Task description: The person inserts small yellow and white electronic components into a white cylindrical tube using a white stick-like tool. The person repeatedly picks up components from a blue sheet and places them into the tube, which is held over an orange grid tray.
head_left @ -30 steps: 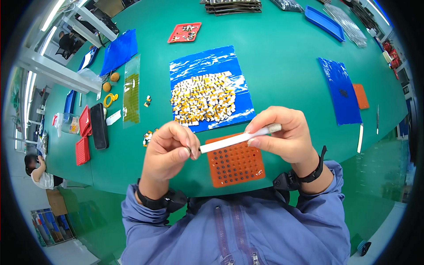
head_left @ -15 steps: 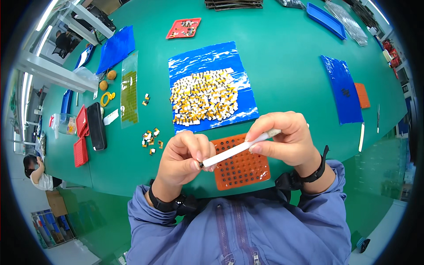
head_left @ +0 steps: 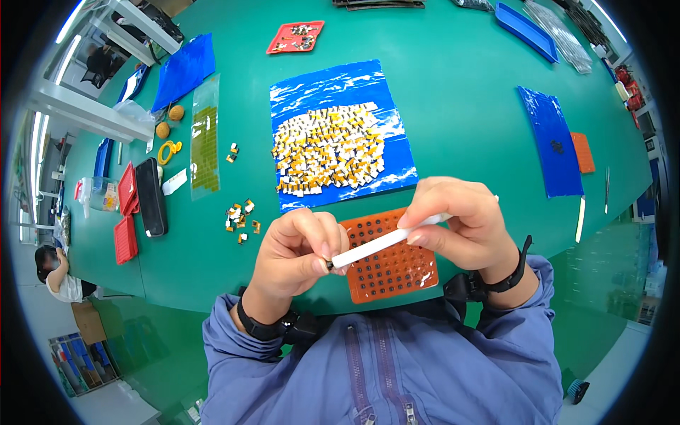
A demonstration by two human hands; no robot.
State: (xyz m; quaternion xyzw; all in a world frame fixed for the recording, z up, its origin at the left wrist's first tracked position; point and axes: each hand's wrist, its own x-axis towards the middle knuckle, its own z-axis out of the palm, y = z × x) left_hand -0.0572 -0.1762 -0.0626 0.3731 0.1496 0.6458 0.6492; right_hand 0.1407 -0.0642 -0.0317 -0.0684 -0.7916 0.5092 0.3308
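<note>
My right hand is closed on a white stick, a slim rod slanting down to the left. The stick's lower end meets a small black part pinched between my left thumb and forefinger. My left hand is closed on that part; most of it is hidden by the fingertips. Below the stick lies an orange tray with rows of holes, many filled with small black round pieces. Beyond my hands, a blue sheet carries a dense pile of small white-and-amber pieces.
Loose white-and-amber pieces lie left of my hands. Farther left are a black case, red trays and yellow scissors. A red tray sits at the back. Right stands a blue sheet beside tweezers.
Both hands keep the same grip, with the stick's end still against the small black part. The view has shifted slightly; nothing was let go.
</note>
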